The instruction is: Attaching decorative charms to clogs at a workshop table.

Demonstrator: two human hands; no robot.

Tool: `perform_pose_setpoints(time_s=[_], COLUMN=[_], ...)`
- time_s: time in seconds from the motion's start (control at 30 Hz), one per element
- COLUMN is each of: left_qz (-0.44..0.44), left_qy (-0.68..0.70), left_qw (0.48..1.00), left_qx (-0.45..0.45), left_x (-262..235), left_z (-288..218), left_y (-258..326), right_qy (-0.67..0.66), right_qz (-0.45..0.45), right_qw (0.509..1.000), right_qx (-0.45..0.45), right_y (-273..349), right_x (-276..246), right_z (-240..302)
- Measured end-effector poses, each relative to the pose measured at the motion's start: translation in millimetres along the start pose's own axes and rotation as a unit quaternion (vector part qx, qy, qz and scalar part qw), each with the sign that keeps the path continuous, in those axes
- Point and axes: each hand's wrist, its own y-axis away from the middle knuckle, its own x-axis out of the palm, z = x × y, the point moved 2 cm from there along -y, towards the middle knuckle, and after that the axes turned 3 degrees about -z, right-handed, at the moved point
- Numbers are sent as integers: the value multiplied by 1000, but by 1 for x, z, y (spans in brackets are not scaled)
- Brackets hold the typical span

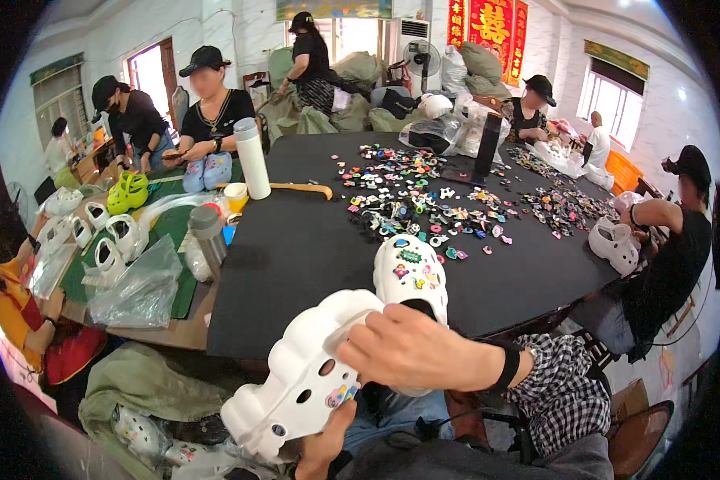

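Note:
A white clog (296, 352) with a thick, scalloped sole is tilted on its side in front of me. Its upper has several round holes and a few colourful shoe charms (342, 395). My left hand (328, 440) grips the clog from below, its fingers partly hidden. Across the clog's upper, near its opening, my right hand (404, 346) is closed with curled fingers; the fingertips are hidden against the shoe. Just beyond, a second white clog (410, 272) rests at the near table edge, its toe decorated with several charms.
Loose charms (424, 200) lie spread over the black table (296, 240). To the left stand a white bottle (252, 160), a grey bottle (208, 236) and a plastic bag (140, 288) among more clogs. Several people work around the table; one at right holds a white clog (614, 246).

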Motion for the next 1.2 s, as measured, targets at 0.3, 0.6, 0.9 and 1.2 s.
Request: perform_pose_setpoints(time_s=[0.3,0.6,0.9,1.2], left_qz=[59,71,-78,-181], left_qy=[-344,-371,84,273], left_qw=[923,910,991,942], left_qx=[164,169,-74,-70], left_x=[-6,-14,-7,-7], left_z=[-38,-40,-26,-7], left_y=[8,7,-6,-31], right_qy=[28,3,-325,-36], right_qz=[33,99,-17,-63], right_qw=[998,995,942,863], right_qx=[35,17,80,500], right_y=[10,18,28,117], right_x=[-2,-4,13,101], right_z=[15,10,-53,-166])
